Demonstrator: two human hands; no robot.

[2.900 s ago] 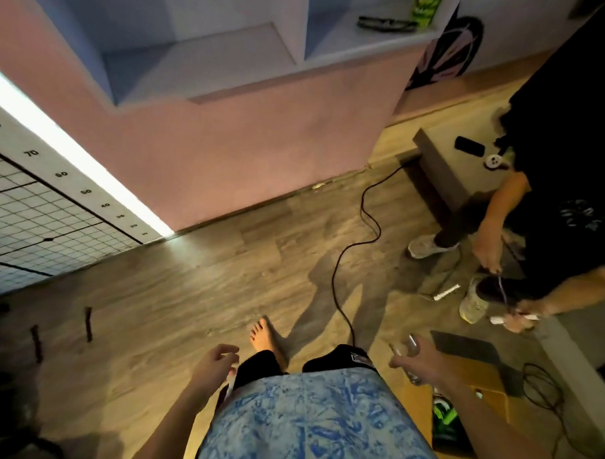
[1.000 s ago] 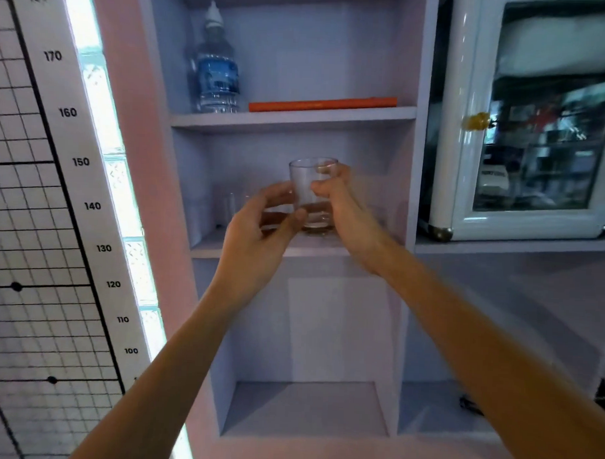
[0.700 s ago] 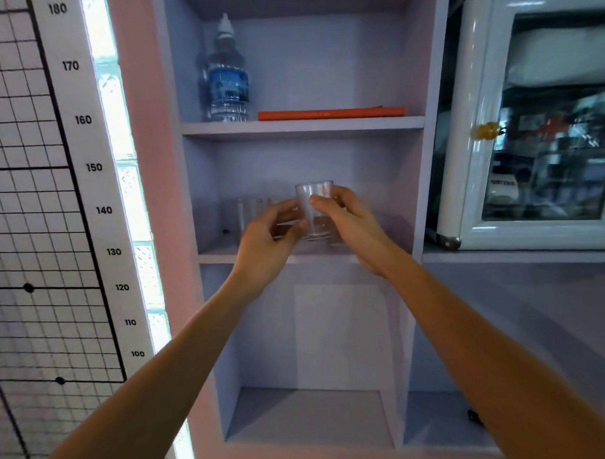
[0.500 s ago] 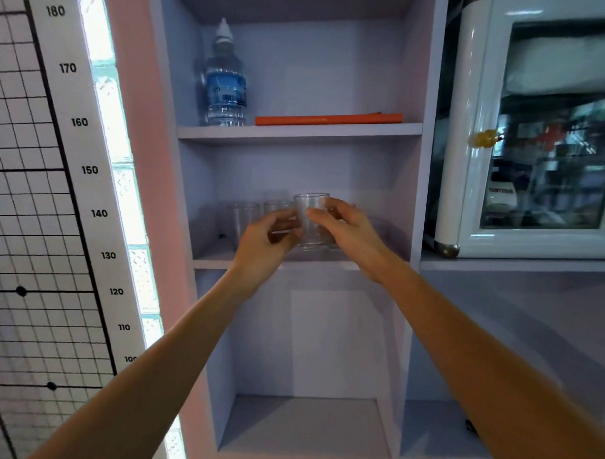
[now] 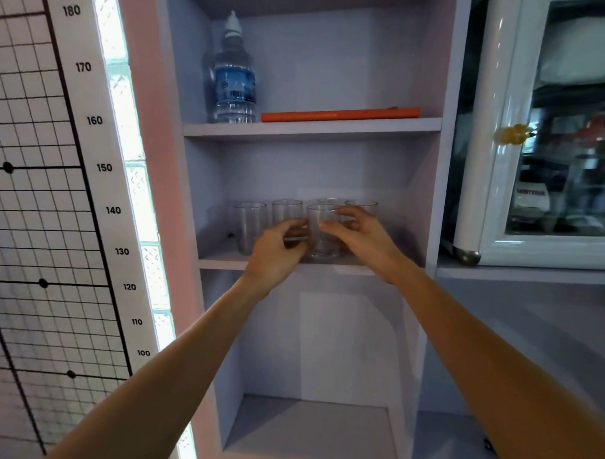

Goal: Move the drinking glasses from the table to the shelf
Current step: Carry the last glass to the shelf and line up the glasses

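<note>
Since half a second ago, when I carried the glass just above the board, my view has lifted slightly and the glass now stands on the middle shelf [image 5: 293, 265], base down near its front edge. Largest around me is the shelf unit itself, three compartments stacked; a glass-fronted cabinet [image 5: 544, 134] sits well right of my fingers, a height chart [image 5: 73, 187] well left. Above my fingers, on the upper board, stand one water bottle [image 5: 235, 79] and one flat orange thing [image 5: 339, 114] beside it. I count five drinking glasses on the middle shelf: the front glass [image 5: 323, 235] between my hands, two taller ones [image 5: 250, 225] to the left of my fingers, two more behind, partly hidden by my right hand [image 5: 361, 236]. My left hand [image 5: 278, 254] curls loosely, fingers bent against the glass's left side; my right fingers are spread, thumb touching its right side, the rest reaching past it. Whether either truly grips, I cannot tell.
</note>
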